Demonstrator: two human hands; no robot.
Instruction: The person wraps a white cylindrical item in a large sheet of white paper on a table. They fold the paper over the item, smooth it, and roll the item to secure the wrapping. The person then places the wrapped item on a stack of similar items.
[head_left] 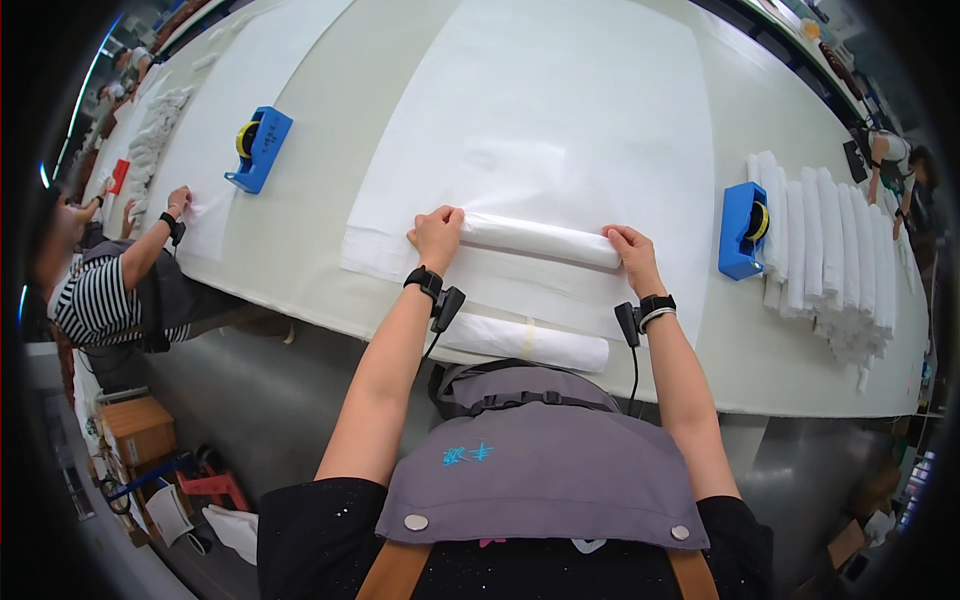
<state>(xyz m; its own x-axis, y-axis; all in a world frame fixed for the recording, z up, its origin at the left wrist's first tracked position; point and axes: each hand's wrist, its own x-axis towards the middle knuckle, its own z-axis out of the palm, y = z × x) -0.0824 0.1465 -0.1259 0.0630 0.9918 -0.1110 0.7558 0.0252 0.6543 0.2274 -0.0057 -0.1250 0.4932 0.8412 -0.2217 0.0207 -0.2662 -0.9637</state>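
My left hand [436,234] pinches the left end of a white rolled sheet [532,236], lying crosswise on large white thin sheets [560,90] spread over the table. Its fingers are closed on the roll. My right hand [632,255] grips the right end, thumb and fingers closed around it. Below the hands, near the table's front edge, lies another white roll [563,346] with a pale band around it. Both wrists wear black straps with small devices.
Blue tape dispensers [262,150] [740,230] stand left and right. Several white rolls [830,235] are piled at the right. A co-worker [100,290] in stripes handles sheets at the left; other people work at both far sides. Boxes and a trolley [140,440] sit on the floor.
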